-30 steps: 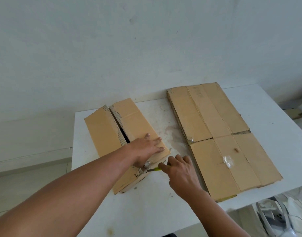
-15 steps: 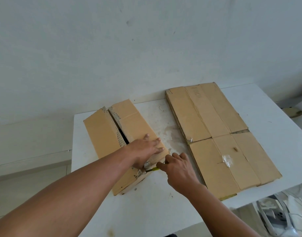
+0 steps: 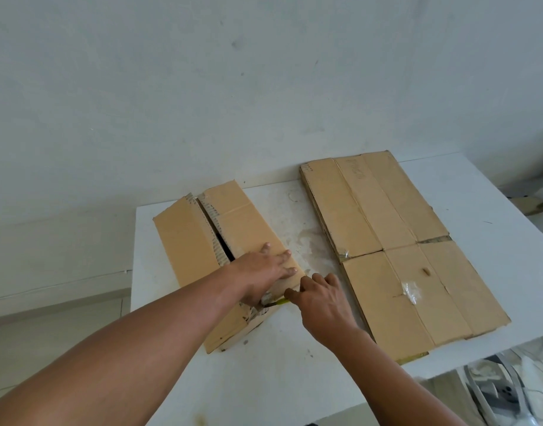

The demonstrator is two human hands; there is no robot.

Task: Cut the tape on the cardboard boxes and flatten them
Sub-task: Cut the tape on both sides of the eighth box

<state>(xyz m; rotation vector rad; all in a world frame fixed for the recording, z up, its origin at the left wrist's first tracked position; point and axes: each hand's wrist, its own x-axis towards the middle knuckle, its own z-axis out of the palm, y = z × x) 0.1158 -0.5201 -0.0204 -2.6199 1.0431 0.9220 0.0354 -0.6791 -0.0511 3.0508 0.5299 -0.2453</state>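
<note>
On the left part of the white table (image 3: 294,379) lies the brown cardboard box (image 3: 184,244), not yet flat. Its top flaps are parted along a dark gap, and its near end looks torn and crushed. The left hand (image 3: 264,273) rests on the right flap, with the fingers straight and spread, and presses the cardboard down. Just under the heel of this hand, at the near end of the box, the thin yellow cutter (image 3: 277,301) shows. The right hand (image 3: 324,299) holds it with the fingers curled round the handle; the blade itself is hidden. Further right, apart from the box, lies the flat stack of brown cardboard sheets (image 3: 396,241), with a scrap of clear tape (image 3: 410,291) on it.

The danger, I think, is that the blade is so close to the left hand. If the tape gives way suddenly, the cutter can run into the palm. Also, the crushed end can fold under the pressure, and then the blade cuts cardboard instead of tape.
</note>
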